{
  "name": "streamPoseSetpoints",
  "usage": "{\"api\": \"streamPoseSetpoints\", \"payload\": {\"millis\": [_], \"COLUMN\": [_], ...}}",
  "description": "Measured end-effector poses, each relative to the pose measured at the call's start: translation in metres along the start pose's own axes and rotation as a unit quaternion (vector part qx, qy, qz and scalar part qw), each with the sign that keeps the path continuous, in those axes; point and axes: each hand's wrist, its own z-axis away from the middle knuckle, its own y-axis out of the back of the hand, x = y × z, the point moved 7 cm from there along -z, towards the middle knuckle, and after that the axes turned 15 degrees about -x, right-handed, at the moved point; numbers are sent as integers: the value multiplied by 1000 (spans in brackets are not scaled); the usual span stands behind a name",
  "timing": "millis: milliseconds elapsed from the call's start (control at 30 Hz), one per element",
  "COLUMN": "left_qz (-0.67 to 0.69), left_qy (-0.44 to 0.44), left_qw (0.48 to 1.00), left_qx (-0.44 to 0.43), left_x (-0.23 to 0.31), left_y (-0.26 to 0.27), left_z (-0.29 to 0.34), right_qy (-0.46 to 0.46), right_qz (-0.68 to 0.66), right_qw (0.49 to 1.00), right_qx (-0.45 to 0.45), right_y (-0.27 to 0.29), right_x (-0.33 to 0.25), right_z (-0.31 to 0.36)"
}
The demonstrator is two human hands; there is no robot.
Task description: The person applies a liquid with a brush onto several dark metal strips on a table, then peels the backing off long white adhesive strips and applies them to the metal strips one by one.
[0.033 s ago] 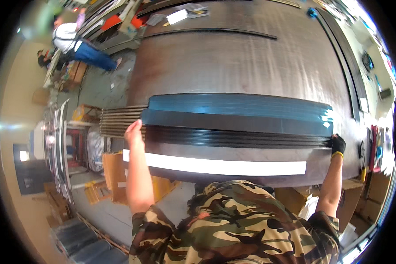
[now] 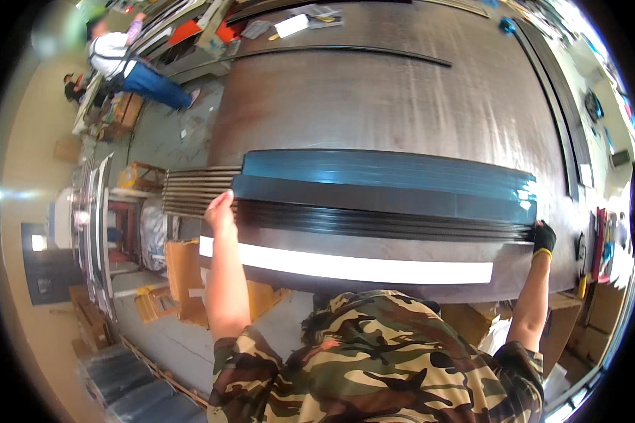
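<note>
A long dark flat strip (image 2: pixel 374 196) lies across the table in front of me, over a row of black profiles (image 2: pixel 374 220). Behind it, further strips with a glossy blue face (image 2: pixel 388 166) lie side by side. My left hand (image 2: pixel 221 209), bare, is closed on the strip's left end. At its right front corner is my right hand (image 2: pixel 543 238), in a black glove with a yellow cuff, its fingers curled and partly hidden. Brownish rods (image 2: pixel 199 190) stick out past the left ends. A white strip (image 2: pixel 346 265) lies nearer to me, along the table's front edge.
A thin black bar (image 2: pixel 346 48) lies at the far side of the brown table (image 2: pixel 346 99). Long dark profiles (image 2: pixel 554 106) run along its right side. Cardboard boxes (image 2: pixel 185 278) stand below the front left. Another person (image 2: pixel 130 67) stands far left.
The whole picture has shifted slightly to the right. Both hands keep their grip at the ends of the dark strip, which stays in place among the profiles.
</note>
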Motion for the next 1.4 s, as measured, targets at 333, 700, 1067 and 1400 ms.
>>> {"api": "streamPoseSetpoints", "payload": {"millis": [333,700,1067,1400], "left_qz": [-268,-287,-310,-439], "left_qy": [-89,-94,-123,-21], "left_qw": [953,945,920,881], "left_qx": [113,121,207,174], "left_x": [-9,-11,-19,-40], "left_y": [-22,-18,-9,176], "left_z": [28,28,37,69], "right_qy": [44,42,-29,271], "right_qz": [181,56,339,245], "right_qw": [981,998,940,908], "right_qx": [48,6,-30,207], "right_y": [40,33,20,-23], "right_x": [15,26,-6,-51], "right_z": [-23,-28,-26,62]}}
